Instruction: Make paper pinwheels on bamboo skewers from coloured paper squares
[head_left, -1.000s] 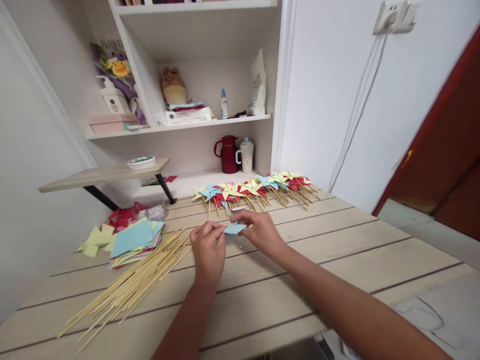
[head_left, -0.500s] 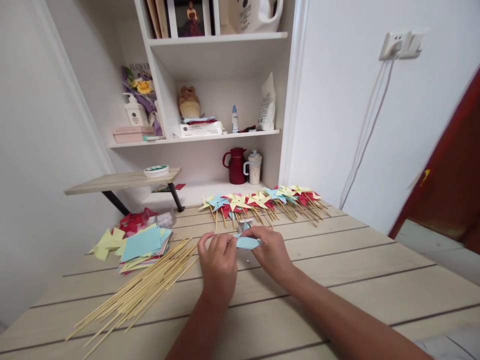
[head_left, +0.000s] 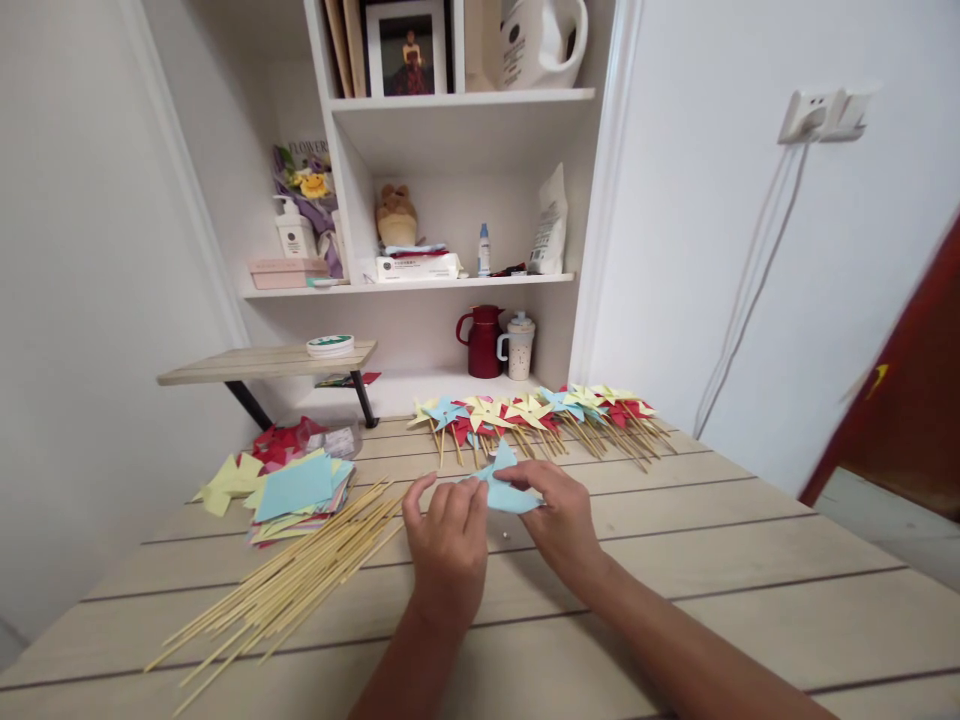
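A light blue paper pinwheel (head_left: pixel 511 497) is held between my two hands, just above the table. My right hand (head_left: pixel 559 510) is closed on its right side, thumb and fingers pinching the paper. On the other side, my left hand (head_left: pixel 448 535) has its fingers curled against the pinwheel's left part; their tips are partly hidden. A tiny shiny piece (head_left: pixel 506 535) lies on the table between the hands. To the left is a loose bundle of thin wooden sticks (head_left: pixel 307 570).
Behind my hands lies a row of finished pinwheels (head_left: pixel 517 412) on sticks. Stacked paper squares (head_left: pixel 298 490), a yellow pinwheel shape (head_left: pixel 227 484) and a clear plastic box (head_left: pixel 337 442) are at the left. A small raised shelf (head_left: pixel 266 362) stands at the back left.
The blue pinwheel has been tilted, so more of its blades show now. My hands stay on it. The whole view has shifted slightly right and down.
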